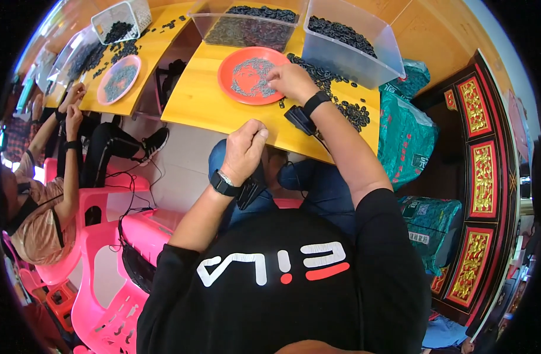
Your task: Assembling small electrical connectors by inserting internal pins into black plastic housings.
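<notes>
My right hand point(291, 82) is over the right side of a round red plate point(225, 74), its fingertips pinched among small grey metal-looking pieces point(254, 72). Whatever is between those fingers is too small to make out. My left hand point(242, 152) is curled closed just off the table's front edge, above my lap, thumb against the fingers; anything inside it is hidden. Small black ring-like parts point(354, 115) lie in loose heaps right of the plate, partly behind my right wrist.
Two clear plastic bins point(353, 59) of black parts stand behind the plate on the yellow table point(194, 97). Green sacks point(407, 138) stand on the right. At left, a person point(40, 218) works at another table with a pink plate point(135, 64). Pink chairs point(99, 259) stand nearby.
</notes>
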{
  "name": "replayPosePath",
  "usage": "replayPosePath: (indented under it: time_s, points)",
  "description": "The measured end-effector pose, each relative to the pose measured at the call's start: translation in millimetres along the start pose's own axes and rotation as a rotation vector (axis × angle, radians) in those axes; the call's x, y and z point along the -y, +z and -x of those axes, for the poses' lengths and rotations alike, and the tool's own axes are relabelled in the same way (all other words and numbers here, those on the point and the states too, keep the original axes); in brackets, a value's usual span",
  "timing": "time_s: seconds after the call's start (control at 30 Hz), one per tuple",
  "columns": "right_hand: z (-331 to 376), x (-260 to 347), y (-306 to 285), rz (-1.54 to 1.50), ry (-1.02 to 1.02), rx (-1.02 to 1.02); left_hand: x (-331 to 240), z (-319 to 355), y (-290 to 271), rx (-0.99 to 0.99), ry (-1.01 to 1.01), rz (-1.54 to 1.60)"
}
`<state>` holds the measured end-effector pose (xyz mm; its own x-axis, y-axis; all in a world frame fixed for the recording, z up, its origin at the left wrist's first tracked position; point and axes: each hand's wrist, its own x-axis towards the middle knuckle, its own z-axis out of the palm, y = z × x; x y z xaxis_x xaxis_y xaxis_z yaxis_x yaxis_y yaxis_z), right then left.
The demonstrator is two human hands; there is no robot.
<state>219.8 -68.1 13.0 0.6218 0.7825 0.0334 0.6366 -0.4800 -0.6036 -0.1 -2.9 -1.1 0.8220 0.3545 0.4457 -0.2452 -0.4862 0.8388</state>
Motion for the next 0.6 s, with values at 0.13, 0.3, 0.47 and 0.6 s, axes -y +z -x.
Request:
replayPosePath:
  time_s: [0.13,0.3,0.47,0.6]
  points:
    - [-4,10,20,0.097,-0.138,-0.071,6,-15,1,0.016,-0.224,0.246]
    - [-20,1,33,0.327,-0.208,-0.09,5,-89,-7,-0.221,-0.283,0.58]
    - [-23,-8,21,0.287,-0.143,-0.068,25,-120,-6,-0.359,-0.264,0.776]
    - [-2,-7,-17,0.18,-0.209,-0.115,64,-117,-10,-0.42,-0.327,0.787]
